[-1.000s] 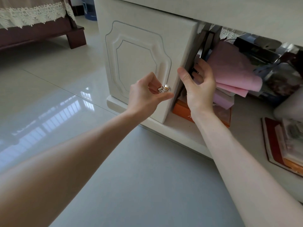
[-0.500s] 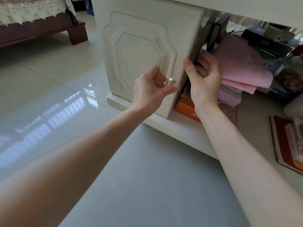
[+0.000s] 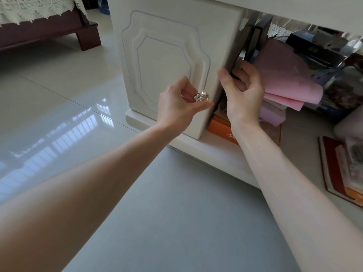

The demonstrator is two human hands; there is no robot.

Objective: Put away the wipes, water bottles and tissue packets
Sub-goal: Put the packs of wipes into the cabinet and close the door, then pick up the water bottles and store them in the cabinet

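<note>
A cream cabinet door [image 3: 167, 65] stands slightly ajar on a low cabinet. My left hand [image 3: 176, 107] pinches its small silver knob [image 3: 202, 96] near the door's lower right corner. My right hand [image 3: 241, 95] grips the door's free edge, thumb on the front and fingers curled behind it. Inside the opening, pink soft packets [image 3: 284, 75] lie stacked just right of my right hand. No wipes or water bottles can be made out.
An orange box [image 3: 222, 128] lies on the cabinet floor under my right wrist. Dark boxes and foil-wrapped items [image 3: 318, 44] fill the back of the shelf. A red-edged book stack [image 3: 334, 163] lies at the right. A dark wooden bench [image 3: 39, 32] stands on the glossy tile floor at far left.
Both hands keep the same hold on the knob and the door edge. The view has drifted slightly, so the door sits a little higher and to the right in frame.
</note>
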